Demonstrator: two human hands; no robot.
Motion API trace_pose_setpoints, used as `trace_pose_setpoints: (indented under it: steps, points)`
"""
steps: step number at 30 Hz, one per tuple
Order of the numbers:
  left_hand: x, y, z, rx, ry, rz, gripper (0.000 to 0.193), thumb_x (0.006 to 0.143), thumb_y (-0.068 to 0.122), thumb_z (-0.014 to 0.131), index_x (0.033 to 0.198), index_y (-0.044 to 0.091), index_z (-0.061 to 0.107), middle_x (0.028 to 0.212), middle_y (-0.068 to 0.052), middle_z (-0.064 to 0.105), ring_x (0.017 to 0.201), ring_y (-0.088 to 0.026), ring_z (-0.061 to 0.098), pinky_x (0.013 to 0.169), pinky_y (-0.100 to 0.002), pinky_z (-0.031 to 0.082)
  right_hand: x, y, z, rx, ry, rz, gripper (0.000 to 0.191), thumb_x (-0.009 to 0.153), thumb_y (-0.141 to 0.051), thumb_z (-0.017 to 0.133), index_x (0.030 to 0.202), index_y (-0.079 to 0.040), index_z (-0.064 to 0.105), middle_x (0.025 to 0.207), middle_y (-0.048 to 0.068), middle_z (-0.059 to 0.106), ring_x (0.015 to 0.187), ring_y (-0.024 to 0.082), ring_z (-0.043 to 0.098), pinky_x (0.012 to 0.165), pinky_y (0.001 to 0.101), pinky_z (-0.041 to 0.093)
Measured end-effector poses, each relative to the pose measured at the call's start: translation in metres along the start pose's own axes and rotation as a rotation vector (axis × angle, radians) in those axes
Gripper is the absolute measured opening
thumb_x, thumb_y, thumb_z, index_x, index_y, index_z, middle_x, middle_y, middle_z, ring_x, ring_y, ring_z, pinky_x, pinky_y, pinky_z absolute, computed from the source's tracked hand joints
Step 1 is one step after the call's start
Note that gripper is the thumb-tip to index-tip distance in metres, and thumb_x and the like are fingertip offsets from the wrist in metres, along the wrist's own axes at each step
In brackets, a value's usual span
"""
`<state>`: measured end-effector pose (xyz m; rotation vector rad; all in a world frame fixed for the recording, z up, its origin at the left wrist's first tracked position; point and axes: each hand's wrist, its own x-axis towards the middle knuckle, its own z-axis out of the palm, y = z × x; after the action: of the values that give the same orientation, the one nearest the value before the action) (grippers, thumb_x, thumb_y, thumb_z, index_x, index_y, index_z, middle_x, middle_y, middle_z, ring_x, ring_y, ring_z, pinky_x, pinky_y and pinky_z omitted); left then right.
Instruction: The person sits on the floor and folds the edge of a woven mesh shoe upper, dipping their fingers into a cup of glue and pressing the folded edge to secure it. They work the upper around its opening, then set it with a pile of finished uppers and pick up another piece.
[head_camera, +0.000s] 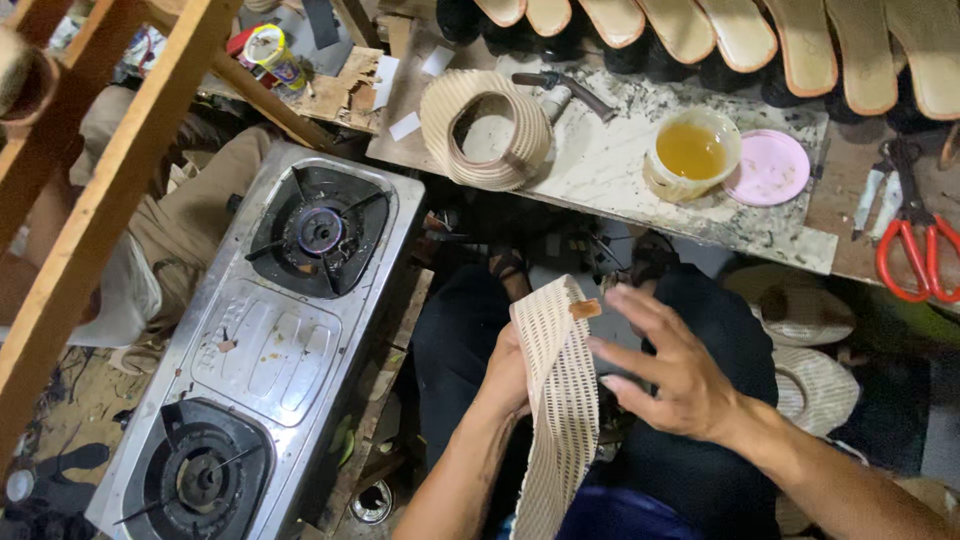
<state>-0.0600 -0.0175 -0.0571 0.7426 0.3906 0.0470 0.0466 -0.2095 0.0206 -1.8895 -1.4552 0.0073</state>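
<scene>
Both hands are over the person's lap, low in the middle of the view. Left hand (508, 375) is closed on a long strip of cream woven band (560, 400); it grips the band from behind, so most of its fingers are hidden by the band. Right hand (665, 365) is open, with the fingers spread and a little bent, and its fingertips are at the right edge of the band; I cannot tell if they really touch it. At the top end of the band there is a small brown tab (584, 309). From there the band hangs down between the two forearms to the bottom edge of the view.

Under the hands are the dark trousers (450, 330) of the person. At the left, just beside the knee, stands a metal gas stove (270, 340) with two burners, one far and one near. Above the hands is a marble slab (610, 170) with many dark stains. On it lies a coil of the same cream band (487, 128), rolled into a ring, and near this a tool with a dark handle (570, 90). More to the right on the slab stands a cup of yellow liquid (692, 152), and a pink lid (768, 167) lies just beside it. Red scissors (912, 245) lie on the surface at the far right. A row of tan shoe soles (800, 40) runs along the top edge. Two wooden beams (110, 190) cross the left corner
</scene>
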Motion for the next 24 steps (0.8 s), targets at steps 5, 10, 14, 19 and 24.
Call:
trace_pose_setpoints:
  steps: [5,10,14,19,24]
  points:
    - [-0.005,0.000,0.016,0.004,-0.143,0.002,0.027,0.102,0.005,0.062,0.126,-0.001,0.069,0.110,-0.011,0.075,0.091,-0.016,0.073,0.078,-0.029,0.061,-0.004,0.008,0.001,-0.150,0.067,0.001,0.057,0.070,-0.006,0.075,0.126,-0.016,0.068,0.156,0.020,0.038,0.148,0.044,0.035,0.118,0.0542,0.036]
    - [-0.007,0.005,0.014,0.052,-0.128,0.051,0.025,0.101,0.006,0.063,0.123,-0.002,0.070,0.106,-0.011,0.075,0.086,-0.015,0.073,0.074,-0.029,0.060,-0.009,0.012,-0.006,-0.012,0.032,-0.045,0.053,0.070,0.000,0.073,0.119,-0.020,0.072,0.157,0.016,0.040,0.149,0.042,0.037,0.120,0.0515,0.038]
    - [-0.008,0.004,0.011,0.226,-0.086,0.114,0.025,0.102,0.006,0.065,0.124,-0.003,0.070,0.103,-0.011,0.074,0.084,-0.013,0.071,0.071,-0.027,0.058,-0.005,0.012,-0.005,-0.001,0.095,-0.075,0.054,0.069,0.001,0.074,0.119,-0.019,0.072,0.155,0.017,0.040,0.147,0.041,0.038,0.118,0.0524,0.038]
    - [-0.004,0.010,0.005,0.028,-0.047,0.102,0.028,0.101,0.009,0.062,0.126,-0.002,0.067,0.102,-0.009,0.074,0.083,-0.014,0.072,0.070,-0.027,0.058,0.003,0.011,-0.005,-0.019,0.019,-0.115,0.052,0.069,0.001,0.077,0.115,-0.024,0.075,0.149,0.017,0.047,0.142,0.041,0.041,0.116,0.0500,0.040]
    - [-0.003,0.028,-0.006,0.093,0.036,0.167,0.025,0.102,0.007,0.063,0.125,-0.002,0.063,0.106,-0.009,0.071,0.090,-0.015,0.071,0.079,-0.031,0.060,0.019,0.049,-0.036,-0.170,0.174,0.042,0.035,0.078,0.003,0.069,0.109,-0.012,0.075,0.146,0.012,0.056,0.142,0.034,0.051,0.120,0.0470,0.044]
